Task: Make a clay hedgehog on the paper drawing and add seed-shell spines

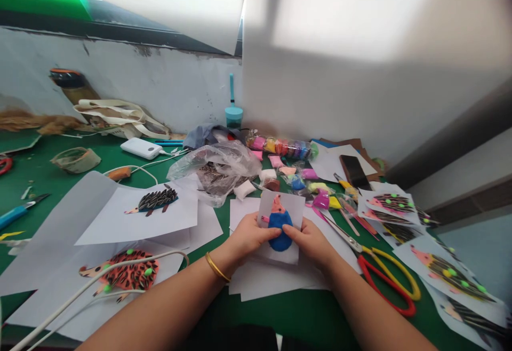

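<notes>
A small white card (293,205) with a blue clay body (280,240) and a pink clay head (279,206) is held upright above white sheets (264,282) in the middle of the table. My left hand (250,236) grips the card's left edge, its thumb on the blue clay. From the right, my right hand (311,238) holds the other edge, its thumb also pressed on the blue clay. Both hands are closed round the card, and the fingers behind it are hidden.
Open-bladed scissors (374,255) lie right of my hands. Beyond the card are clay packets (298,183) and a plastic bag of seeds (216,172). Hedgehog pictures lie left (132,273) and right (452,271). A white cable (84,287) crosses the left side; a phone (354,171) lies back right.
</notes>
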Available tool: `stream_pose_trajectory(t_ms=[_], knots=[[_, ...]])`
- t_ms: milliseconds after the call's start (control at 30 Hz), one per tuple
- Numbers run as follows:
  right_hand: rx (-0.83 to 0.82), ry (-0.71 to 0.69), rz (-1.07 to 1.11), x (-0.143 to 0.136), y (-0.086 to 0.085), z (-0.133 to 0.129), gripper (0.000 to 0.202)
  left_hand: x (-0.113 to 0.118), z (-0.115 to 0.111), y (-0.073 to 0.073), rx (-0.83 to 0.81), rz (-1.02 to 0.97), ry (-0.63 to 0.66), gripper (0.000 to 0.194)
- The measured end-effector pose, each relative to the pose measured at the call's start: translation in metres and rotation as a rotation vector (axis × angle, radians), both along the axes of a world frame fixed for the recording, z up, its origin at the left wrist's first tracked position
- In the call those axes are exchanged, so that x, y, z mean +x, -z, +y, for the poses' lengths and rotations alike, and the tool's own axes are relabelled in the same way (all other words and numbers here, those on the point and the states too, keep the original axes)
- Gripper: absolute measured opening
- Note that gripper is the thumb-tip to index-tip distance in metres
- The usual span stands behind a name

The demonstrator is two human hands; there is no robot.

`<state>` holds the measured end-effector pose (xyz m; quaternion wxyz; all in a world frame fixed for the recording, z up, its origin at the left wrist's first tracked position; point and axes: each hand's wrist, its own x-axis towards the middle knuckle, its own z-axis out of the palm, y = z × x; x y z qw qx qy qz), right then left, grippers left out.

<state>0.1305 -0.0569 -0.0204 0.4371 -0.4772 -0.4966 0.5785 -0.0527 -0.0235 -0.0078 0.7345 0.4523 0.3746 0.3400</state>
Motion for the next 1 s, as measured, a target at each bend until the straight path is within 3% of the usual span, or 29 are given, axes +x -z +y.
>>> stream_pose_trajectory(t_ms=[167, 333, 700, 867, 1000], knots=[[0.054, -0.020, -0.084, -0.0011, -0.0030, 0.0003, 0.049, 0.0004, -0.0016, -0.0039, 0.004, -0.020, 0.018, 0.057], [0.049, -0.092, -0.015, 0.0002, -0.0026, -0.0008, 0.051, -0.0004, -0.0008, 0.0027, 0.008, -0.009, -0.022, 0.052], [0.058, -0.059, -0.031, 0.0015, -0.0018, -0.0007, 0.050, 0.0012, -0.0006, 0.0031, 0.024, -0.030, -0.028, 0.055], [0.066, 0.060, -0.053, -0.0002, -0.0030, 0.0010, 0.050, 0.0018, -0.0019, 0.0034, 0.044, -0.017, 0.012, 0.056], [0.066, 0.065, -0.002, -0.0001, -0.0032, 0.0006, 0.049, 0.0015, -0.0026, 0.0010, 0.062, 0.024, 0.031, 0.053]])
